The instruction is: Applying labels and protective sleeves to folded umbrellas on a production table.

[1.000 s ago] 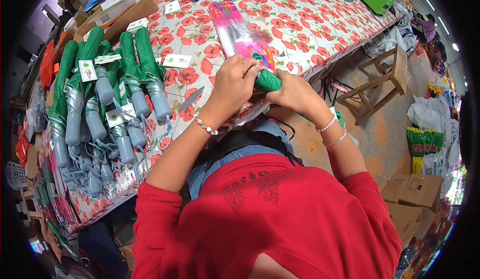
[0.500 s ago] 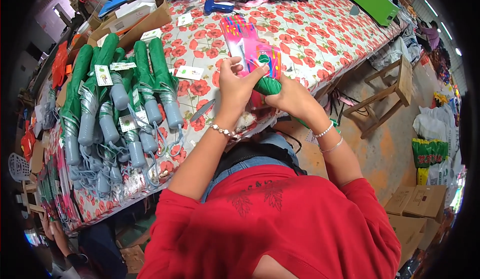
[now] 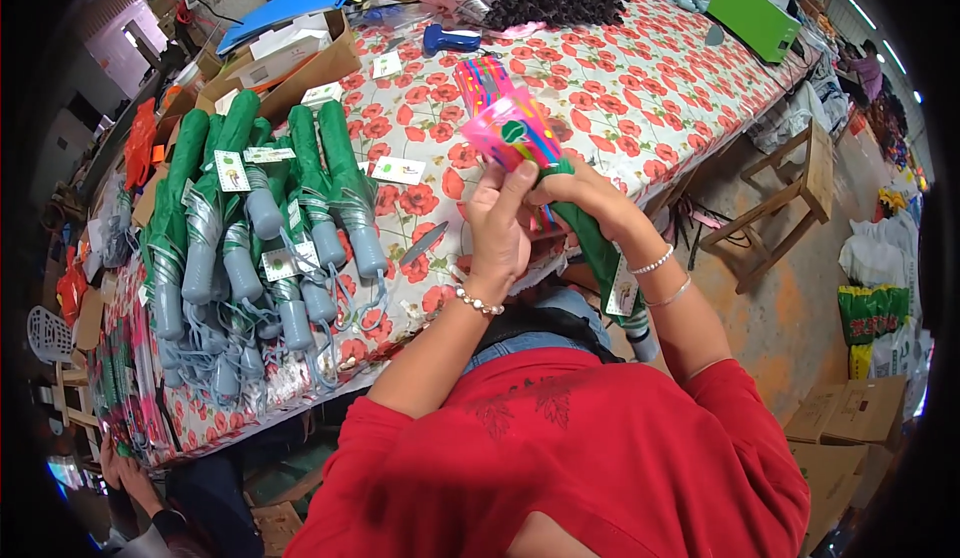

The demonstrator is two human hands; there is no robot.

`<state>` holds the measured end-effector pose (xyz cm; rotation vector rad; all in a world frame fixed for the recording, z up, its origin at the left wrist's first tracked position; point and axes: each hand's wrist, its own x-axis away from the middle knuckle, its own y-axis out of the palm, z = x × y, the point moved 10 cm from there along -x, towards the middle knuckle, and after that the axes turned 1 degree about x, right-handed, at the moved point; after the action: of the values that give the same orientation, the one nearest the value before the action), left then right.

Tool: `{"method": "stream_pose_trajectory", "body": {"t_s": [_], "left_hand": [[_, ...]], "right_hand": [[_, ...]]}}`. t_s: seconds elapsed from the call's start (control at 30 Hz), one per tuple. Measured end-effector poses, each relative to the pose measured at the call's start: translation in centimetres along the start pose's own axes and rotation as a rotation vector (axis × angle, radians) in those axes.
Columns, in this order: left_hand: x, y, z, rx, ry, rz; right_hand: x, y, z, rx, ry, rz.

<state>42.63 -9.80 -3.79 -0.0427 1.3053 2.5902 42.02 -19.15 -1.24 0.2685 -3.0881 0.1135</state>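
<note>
My left hand (image 3: 500, 223) is closed on the lower edge of a pink, multicoloured printed plastic sleeve (image 3: 510, 136) with a green round mark. The thumb presses on the sleeve from above. My right hand (image 3: 592, 198) grips a folded green umbrella (image 3: 592, 243) near its top end, right beside the sleeve. The umbrella slants down under my right forearm, with a white tag (image 3: 622, 290) and a grey handle (image 3: 643, 345) at its lower end. Whether the umbrella's top is inside the sleeve is hidden by my fingers. More pink printed sleeves (image 3: 482, 83) lie on the table just beyond.
Several green umbrellas with grey handles (image 3: 365, 252) are piled at left on the flowered tablecloth (image 3: 450, 143). A dark blade (image 3: 424, 243), a blue handheld tool (image 3: 450, 40) and a green box (image 3: 752, 22) lie there too. A wooden stool (image 3: 790, 198) stands right. A co-worker's hands (image 3: 135, 478) show lower left.
The sleeve has been lifted and tilted leftward in my left hand. The umbrella's body and handle now show, hanging beneath my right forearm. The whole view has shifted slightly.
</note>
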Motion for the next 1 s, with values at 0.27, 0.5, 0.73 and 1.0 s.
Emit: {"method": "stream_pose_trajectory", "body": {"t_s": [0.27, 0.5, 0.73, 1.0], "left_hand": [[-1.6, 0.4, 2.1, -0.388, -0.111, -0.056], [-2.0, 0.3, 2.9, -0.120, -0.049, -0.031], [-1.3, 1.7, 3.2, -0.197, -0.010, -0.089], [-0.2, 1.8, 1.7, -0.107, -0.130, -0.084]], "right_hand": [[-0.5, -0.4, 0.5, 0.194, -0.015, 0.042], [-0.8, 0.0, 0.3, 0.168, 0.010, 0.018], [-0.1, 0.1, -1.2, 0.256, -0.035, 0.094], [-0.7, 1.4, -3.2, 0.551, -0.154, 0.193]]}}
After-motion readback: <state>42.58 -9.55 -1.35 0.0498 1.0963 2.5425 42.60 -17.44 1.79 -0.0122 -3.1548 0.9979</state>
